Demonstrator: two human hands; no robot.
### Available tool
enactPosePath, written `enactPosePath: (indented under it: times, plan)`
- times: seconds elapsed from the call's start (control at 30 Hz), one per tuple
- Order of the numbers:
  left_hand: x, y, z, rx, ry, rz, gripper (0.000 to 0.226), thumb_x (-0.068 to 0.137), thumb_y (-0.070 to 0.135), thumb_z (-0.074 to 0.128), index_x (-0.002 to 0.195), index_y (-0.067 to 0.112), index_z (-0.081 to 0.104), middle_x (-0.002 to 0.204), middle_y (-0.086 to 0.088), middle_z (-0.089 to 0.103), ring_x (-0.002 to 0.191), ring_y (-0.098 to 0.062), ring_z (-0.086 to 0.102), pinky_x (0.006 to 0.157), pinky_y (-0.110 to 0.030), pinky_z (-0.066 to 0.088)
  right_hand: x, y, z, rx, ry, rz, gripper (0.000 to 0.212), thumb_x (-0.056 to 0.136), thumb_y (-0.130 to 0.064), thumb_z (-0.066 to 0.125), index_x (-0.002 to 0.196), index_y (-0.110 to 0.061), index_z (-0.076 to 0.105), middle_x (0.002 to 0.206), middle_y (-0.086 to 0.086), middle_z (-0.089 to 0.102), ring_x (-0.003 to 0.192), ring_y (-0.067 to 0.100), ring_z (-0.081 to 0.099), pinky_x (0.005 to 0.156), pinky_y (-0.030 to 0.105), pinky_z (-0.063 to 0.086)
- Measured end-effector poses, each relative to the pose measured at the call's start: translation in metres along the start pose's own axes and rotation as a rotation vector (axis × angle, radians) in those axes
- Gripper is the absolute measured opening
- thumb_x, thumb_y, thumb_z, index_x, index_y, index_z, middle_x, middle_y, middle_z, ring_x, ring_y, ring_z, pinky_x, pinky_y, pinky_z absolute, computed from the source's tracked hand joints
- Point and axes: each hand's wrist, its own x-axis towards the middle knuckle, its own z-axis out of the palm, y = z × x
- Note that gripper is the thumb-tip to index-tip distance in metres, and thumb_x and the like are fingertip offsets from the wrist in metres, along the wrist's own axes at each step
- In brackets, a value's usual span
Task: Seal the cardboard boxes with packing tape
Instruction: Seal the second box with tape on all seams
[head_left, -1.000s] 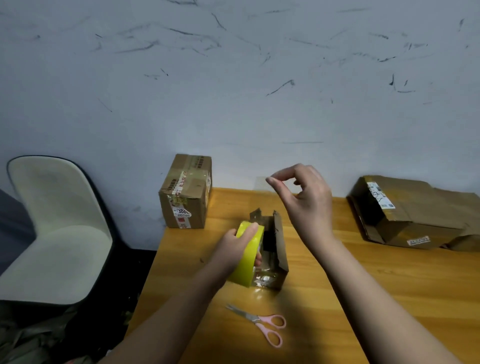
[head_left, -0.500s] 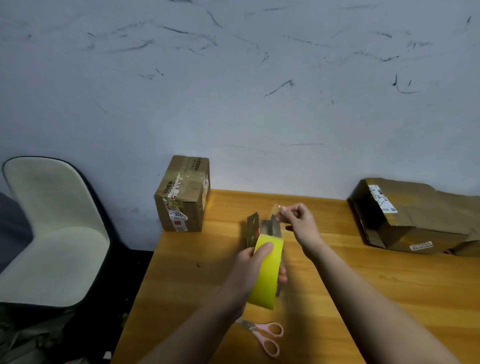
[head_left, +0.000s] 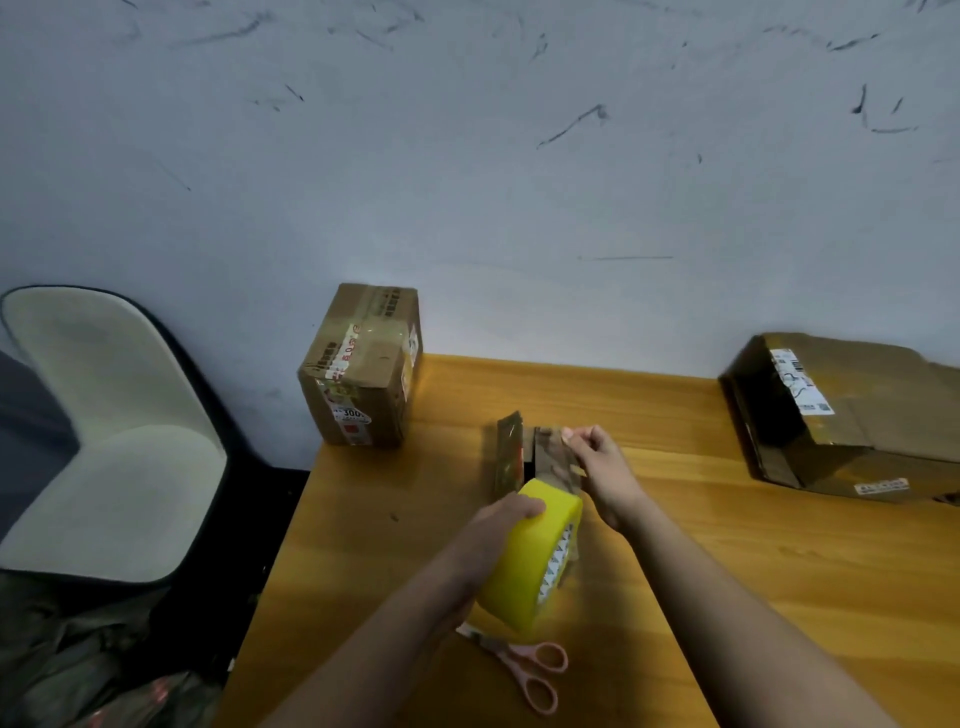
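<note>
My left hand is curled over the top of the yellow tape roll, fingers wrapped round its rim. My right hand reaches further forward, thumb and fingertips pinched together on the tape's end, both forearms stretched out before me.

Scuffed pale wall behind the orange wooden bench; cream shell chair sits left of the bench, floor there dark.
</note>
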Motion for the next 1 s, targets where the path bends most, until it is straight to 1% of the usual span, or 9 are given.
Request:
enactPosePath:
  times: [0.07, 0.17, 0.37, 0.43, 0.5, 0.57, 0.73, 0.87, 1.0]
  plan:
    - [0.006, 0.001, 0.001, 0.017, -0.035, -0.041, 0.020, 0.094, 0.037, 0.050, 0.099, 0.019, 0.059, 0.098, -0.008, 0.065, 0.083, -0.021, 0.062, 0.073, -0.028, 0.049, 0.001, 0.001, -0.005, 0.045, 0.022, 0.029, 0.014, 0.099, -0.015, 0.051, 0.086, -0.013, 0.044, 0.092, 0.007, 0.063, 0.084, 0.014, 0.062, 0.071, 0.029, 0.054]
    - [0.013, 0.000, 0.004, 0.087, -0.067, -0.084, 0.029, 0.096, 0.036, 0.046, 0.112, 0.014, 0.055, 0.105, -0.011, 0.064, 0.088, -0.022, 0.061, 0.077, -0.028, 0.048, 0.003, 0.001, -0.006, 0.081, 0.040, 0.058, 0.014, 0.100, -0.015, 0.049, 0.087, -0.012, 0.044, 0.093, 0.006, 0.067, 0.085, 0.013, 0.064, 0.068, 0.026, 0.057]
    - [0.018, 0.010, 0.004, 0.150, -0.124, -0.151, 0.027, 0.097, 0.040, 0.044, 0.107, 0.019, 0.056, 0.099, -0.006, 0.065, 0.085, -0.016, 0.062, 0.077, -0.024, 0.050, 0.010, -0.008, 0.003, -0.107, 0.001, 0.028, 0.018, 0.101, -0.012, 0.047, 0.085, -0.016, 0.040, 0.088, 0.008, 0.066, 0.073, 0.012, 0.062, 0.061, 0.023, 0.050]
    - [0.019, 0.015, 0.000, 0.144, -0.120, -0.139, 0.029, 0.095, 0.042, 0.047, 0.108, 0.019, 0.056, 0.105, -0.009, 0.067, 0.091, -0.020, 0.064, 0.083, -0.029, 0.051, 0.014, -0.015, 0.003, -0.213, -0.053, -0.004, 0.018, 0.102, -0.013, 0.044, 0.086, -0.017, 0.037, 0.089, 0.010, 0.067, 0.071, 0.016, 0.062, 0.060, 0.026, 0.047]
    - [0.021, 0.018, -0.005, 0.124, -0.115, -0.147, 0.046, 0.086, 0.049, 0.053, 0.119, 0.017, 0.055, 0.115, -0.015, 0.066, 0.105, -0.028, 0.064, 0.094, -0.038, 0.050, 0.021, -0.021, 0.004, -0.322, -0.098, -0.033, 0.018, 0.103, -0.014, 0.042, 0.086, -0.018, 0.035, 0.093, 0.017, 0.068, 0.067, 0.020, 0.062, 0.059, 0.028, 0.046]
    - [0.022, 0.018, -0.009, 0.078, -0.110, -0.139, 0.044, 0.090, 0.047, 0.051, 0.122, 0.018, 0.053, 0.119, -0.016, 0.065, 0.111, -0.032, 0.061, 0.098, -0.043, 0.048, 0.028, -0.026, 0.004, -0.356, -0.102, -0.047, 0.019, 0.103, -0.014, 0.041, 0.086, -0.017, 0.034, 0.091, 0.022, 0.067, 0.061, 0.020, 0.064, 0.057, 0.027, 0.049]
    - [0.026, 0.012, -0.022, -0.041, -0.062, -0.094, 0.040, 0.095, 0.042, 0.045, 0.126, 0.018, 0.051, 0.112, -0.011, 0.066, 0.101, -0.027, 0.064, 0.085, -0.035, 0.052, 0.040, -0.028, 0.008, -0.467, -0.066, -0.096, 0.020, 0.104, -0.017, 0.038, 0.086, -0.019, 0.032, 0.094, 0.026, 0.069, 0.057, 0.017, 0.066, 0.068, 0.037, 0.053]
    - [0.028, 0.004, -0.014, -0.026, -0.055, -0.100, 0.037, 0.096, 0.046, 0.042, 0.125, 0.022, 0.046, 0.110, -0.006, 0.065, 0.103, -0.024, 0.063, 0.092, -0.035, 0.050, 0.050, -0.022, 0.013, -0.811, -0.032, -0.171, 0.014, 0.101, -0.033, 0.040, 0.093, -0.022, 0.036, 0.082, 0.008, 0.072, 0.078, 0.031, 0.068, 0.078, 0.047, 0.052]
    - [0.025, -0.007, -0.003, -0.084, -0.002, -0.108, 0.045, 0.083, 0.058, 0.056, 0.109, 0.021, 0.058, 0.116, -0.010, 0.066, 0.109, -0.029, 0.062, 0.102, -0.045, 0.045, 0.049, -0.027, 0.019, -1.015, -0.006, -0.250, 0.015, 0.102, -0.030, 0.041, 0.104, -0.015, 0.040, 0.098, 0.017, 0.066, 0.090, 0.038, 0.061, 0.076, 0.042, 0.046]
